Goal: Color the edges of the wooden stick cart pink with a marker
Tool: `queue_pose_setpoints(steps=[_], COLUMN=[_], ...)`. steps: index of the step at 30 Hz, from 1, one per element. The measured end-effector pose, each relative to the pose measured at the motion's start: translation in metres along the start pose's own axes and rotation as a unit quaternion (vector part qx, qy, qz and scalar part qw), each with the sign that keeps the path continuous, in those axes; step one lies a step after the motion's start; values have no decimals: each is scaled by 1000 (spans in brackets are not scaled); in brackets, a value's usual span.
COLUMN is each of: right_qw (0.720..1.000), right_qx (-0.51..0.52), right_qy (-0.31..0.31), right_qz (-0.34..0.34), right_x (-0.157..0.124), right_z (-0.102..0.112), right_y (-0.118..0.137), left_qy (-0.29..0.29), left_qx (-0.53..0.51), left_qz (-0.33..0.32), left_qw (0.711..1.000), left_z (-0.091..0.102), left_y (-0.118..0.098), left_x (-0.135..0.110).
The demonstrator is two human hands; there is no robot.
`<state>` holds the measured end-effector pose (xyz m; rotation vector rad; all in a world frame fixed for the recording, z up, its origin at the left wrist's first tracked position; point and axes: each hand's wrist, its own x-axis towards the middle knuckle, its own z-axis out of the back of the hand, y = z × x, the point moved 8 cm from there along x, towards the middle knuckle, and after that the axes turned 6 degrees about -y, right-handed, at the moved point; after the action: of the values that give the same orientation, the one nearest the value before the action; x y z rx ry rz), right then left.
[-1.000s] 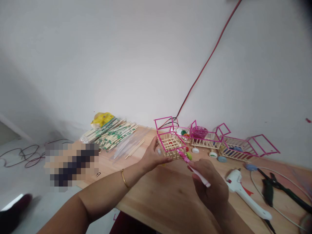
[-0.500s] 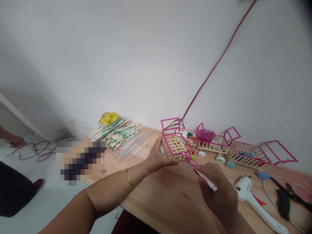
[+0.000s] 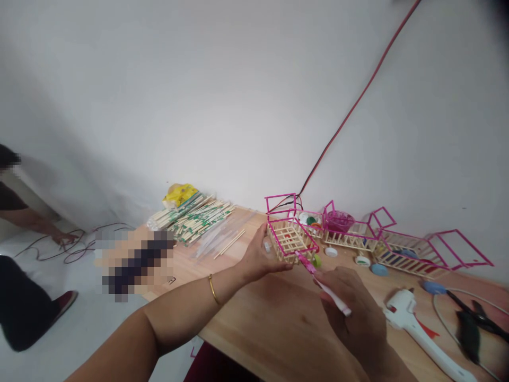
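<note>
My left hand grips the near side of a small crate built of pale wooden sticks with pink-painted edges, holding it just above the wooden table. My right hand is closed around a pink and white marker, whose pink tip touches the crate's front edge. More pink-edged stick frames stand in a row behind, along the wall.
A pile of wrapped chopsticks and a yellow bag lie at the table's back left. A white glue gun, black pliers, bottle caps and a red cable are on the right. Another person bends over floor cables at left.
The view has shifted slightly. Another person has come into view at the left and reaches down to the floor cables. My hands keep the crate and the marker together.
</note>
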<state>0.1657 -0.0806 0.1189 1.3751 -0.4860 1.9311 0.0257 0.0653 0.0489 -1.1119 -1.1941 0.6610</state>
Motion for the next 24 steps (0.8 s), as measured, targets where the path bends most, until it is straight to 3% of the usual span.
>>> queue_pose_setpoints(steps=[24], right_qw=[1000], right_qx=[5], right_qy=[6], right_qz=[9], right_x=[-4], right_z=[0], right_y=[1], left_qy=[-4], left_qx=[0], left_qz=[20], left_qw=[1000], left_z=[0], left_y=[7], left_x=[1])
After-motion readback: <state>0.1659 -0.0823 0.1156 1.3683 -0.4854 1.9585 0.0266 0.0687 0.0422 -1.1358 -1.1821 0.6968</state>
